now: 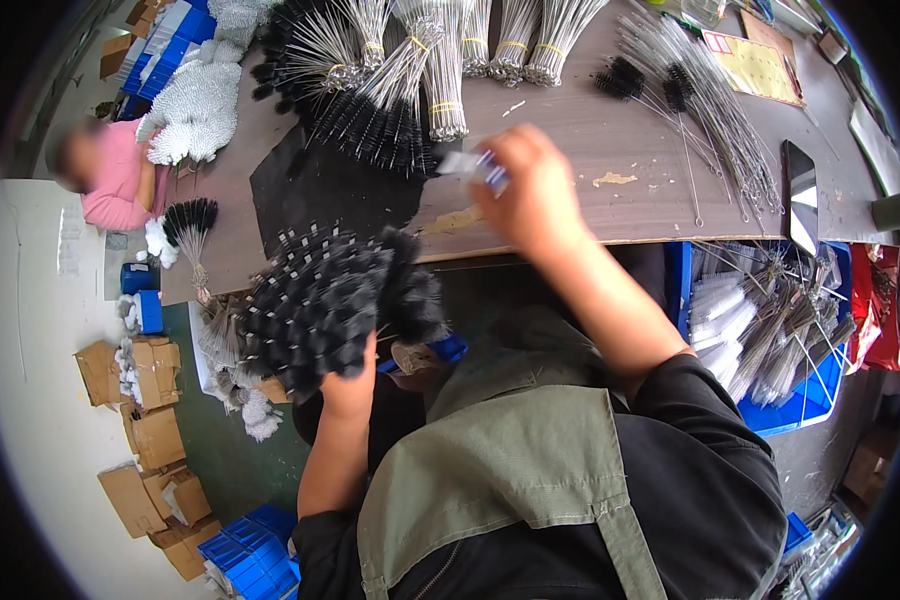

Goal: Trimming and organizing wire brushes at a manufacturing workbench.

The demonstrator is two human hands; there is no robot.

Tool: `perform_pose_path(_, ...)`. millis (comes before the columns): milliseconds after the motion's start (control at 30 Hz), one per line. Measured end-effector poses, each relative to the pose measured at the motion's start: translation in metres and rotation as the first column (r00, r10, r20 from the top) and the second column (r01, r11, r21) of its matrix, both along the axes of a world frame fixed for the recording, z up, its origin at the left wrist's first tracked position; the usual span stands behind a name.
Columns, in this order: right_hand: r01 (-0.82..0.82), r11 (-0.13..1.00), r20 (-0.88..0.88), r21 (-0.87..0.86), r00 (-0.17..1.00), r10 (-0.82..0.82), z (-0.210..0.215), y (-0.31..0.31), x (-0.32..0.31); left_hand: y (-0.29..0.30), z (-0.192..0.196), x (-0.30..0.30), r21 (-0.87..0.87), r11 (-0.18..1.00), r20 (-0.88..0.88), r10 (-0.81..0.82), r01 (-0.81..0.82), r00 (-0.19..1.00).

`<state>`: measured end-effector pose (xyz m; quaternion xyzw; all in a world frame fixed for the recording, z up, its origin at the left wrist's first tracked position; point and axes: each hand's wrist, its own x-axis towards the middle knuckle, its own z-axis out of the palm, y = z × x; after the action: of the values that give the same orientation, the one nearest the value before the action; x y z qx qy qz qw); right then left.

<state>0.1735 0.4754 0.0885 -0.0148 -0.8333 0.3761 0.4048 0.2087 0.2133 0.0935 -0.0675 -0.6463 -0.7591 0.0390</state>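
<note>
Centrally, left of the frame's middle, a thick bundle of black bristle brushes [335,300] fanned out like a bouquet, the bristle heads dense and dark, with pale wire tips showing between them along the upper edge. Bundle overlapped the near edge of the grey-brown worktable [570,130] and a black mat [320,190] lying on it.

Left hand [352,385] sat under the bundle, closed around the gathered stems from below; fingers mostly hidden by the bristles, so only the fist's back and the bare forearm rising from the lower middle of the frame were clear.

Right hand [535,190] reached over the table edge at upper centre, fingers pinched on a small white and blue piece [475,168], blurred, kind not clear. Grip looked tight, thumb side hidden.

Across the top of the frame: several bundles of wire-stemmed brushes [440,70] tied with yellow bands, black heads pointing toward the lower left. Loose thin wire brushes [710,120] spread at upper right beside a yellowish sheet [755,65]. A dark phone [800,195] lay near the table's right edge.

Below the table at right, a blue bin [800,400] held white and grey brushes. Upper left, white fluffy brushes [195,110] heaped on the table; a second person in a pink top [120,185] sat beside them. Cardboard boxes [155,440] stood on the floor at lower left.
</note>
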Motion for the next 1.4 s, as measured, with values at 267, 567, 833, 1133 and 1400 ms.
perform_pose_path(267,-0.461,0.672,0.151,-0.580,0.749,0.645,-0.002,-0.008,0.025,-0.044,-0.038,-0.017,-0.050,0.999,0.097,0.020,-0.015,0.995)
perform_pose_path(567,-0.540,0.256,-0.099,-0.802,0.542,0.835,0.003,-0.029,0.043,-0.031,-0.026,-0.018,-0.711,0.699,-0.254,-0.356,0.076,0.899)
perform_pose_path(833,-0.522,0.233,-0.108,-0.820,0.542,0.833,-0.006,-0.036,0.046,-0.046,-0.042,-0.024,-0.862,0.503,-0.286,-0.374,-0.067,0.882)
perform_pose_path(1133,-0.488,0.190,-0.174,-0.852,0.606,0.776,-0.007,-0.043,0.046,-0.048,-0.075,-0.013,0.026,0.997,0.169,-0.069,0.066,0.983)
perform_pose_path(1400,-0.495,0.151,-0.196,-0.856,0.580,0.790,-0.012,-0.042,0.045,-0.025,-0.049,-0.006,-0.029,0.984,0.123,-0.171,0.176,0.977)
